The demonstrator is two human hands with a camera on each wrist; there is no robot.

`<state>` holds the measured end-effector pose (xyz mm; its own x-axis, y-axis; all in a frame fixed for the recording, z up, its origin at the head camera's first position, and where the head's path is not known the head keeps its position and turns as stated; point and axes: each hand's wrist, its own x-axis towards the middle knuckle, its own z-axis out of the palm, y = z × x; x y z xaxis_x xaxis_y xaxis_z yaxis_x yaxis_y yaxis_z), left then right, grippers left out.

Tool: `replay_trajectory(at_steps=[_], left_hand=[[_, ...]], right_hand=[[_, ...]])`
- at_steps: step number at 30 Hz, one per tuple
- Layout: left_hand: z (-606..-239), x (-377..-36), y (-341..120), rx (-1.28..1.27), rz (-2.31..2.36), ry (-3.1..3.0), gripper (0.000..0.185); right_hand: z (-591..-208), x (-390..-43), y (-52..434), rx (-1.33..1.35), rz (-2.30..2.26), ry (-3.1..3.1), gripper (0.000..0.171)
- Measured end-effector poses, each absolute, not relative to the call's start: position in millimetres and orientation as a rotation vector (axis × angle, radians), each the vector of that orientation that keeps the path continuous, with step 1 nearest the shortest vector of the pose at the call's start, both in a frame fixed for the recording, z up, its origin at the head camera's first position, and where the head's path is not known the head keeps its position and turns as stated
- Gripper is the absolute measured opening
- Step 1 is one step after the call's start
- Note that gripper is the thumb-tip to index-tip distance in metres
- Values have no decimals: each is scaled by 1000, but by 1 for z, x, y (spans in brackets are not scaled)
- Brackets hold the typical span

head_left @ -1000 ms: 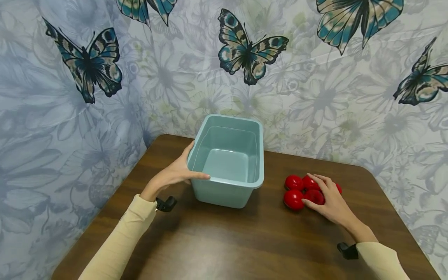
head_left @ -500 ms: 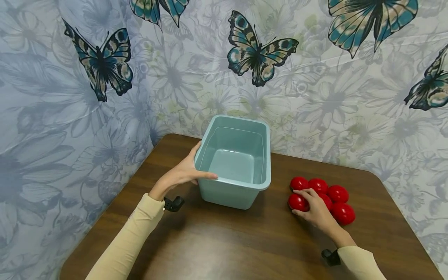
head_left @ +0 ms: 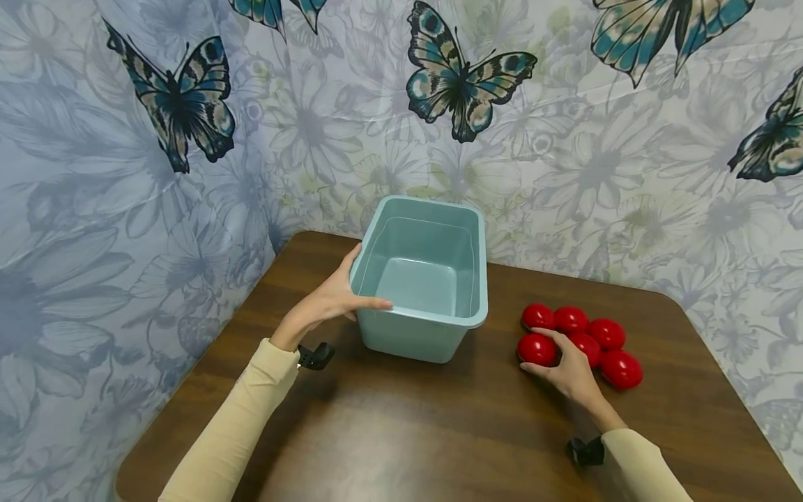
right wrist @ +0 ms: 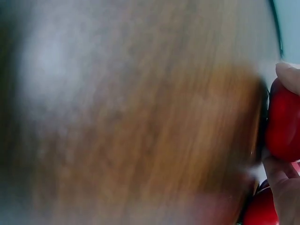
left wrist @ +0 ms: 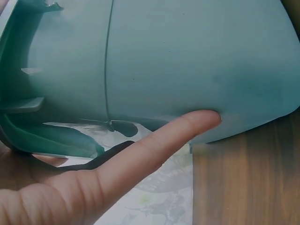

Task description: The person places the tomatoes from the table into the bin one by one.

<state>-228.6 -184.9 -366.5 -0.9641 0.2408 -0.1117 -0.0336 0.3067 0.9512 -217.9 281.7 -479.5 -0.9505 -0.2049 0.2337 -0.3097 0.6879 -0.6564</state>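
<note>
Tub [head_left: 426, 279]: pale teal, plain, no pattern. Balls [head_left: 580, 341]: five, glossy red, plain. Bench [head_left: 401, 432]: dark brown wood grain. Sleeves [head_left: 238, 425]: pale cream. Wall covering [head_left: 314, 125]: grey-blue faded floral print, overlaid with teal, black and cream butterflies [head_left: 467, 73].

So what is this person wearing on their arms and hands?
Both arms are in long, close-fitting, pale cream sleeves that end at the wrists: the left sleeve and the right sleeve. A small black device sits at each wrist, one on the left and one on the right. The hands are bare: no gloves, rings or watch can be seen.
</note>
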Motion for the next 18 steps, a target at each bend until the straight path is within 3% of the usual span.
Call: replay_trajectory(at_steps=[12,18], left_hand=[[-367,-229,-188,203,1750,2306,138],[-368,-229,-185,210,1768,2284,135]], right_hand=[[-475,-222,277,350,1187,-2791,70],[-439,-231,268,273,1315,-2742,70]])
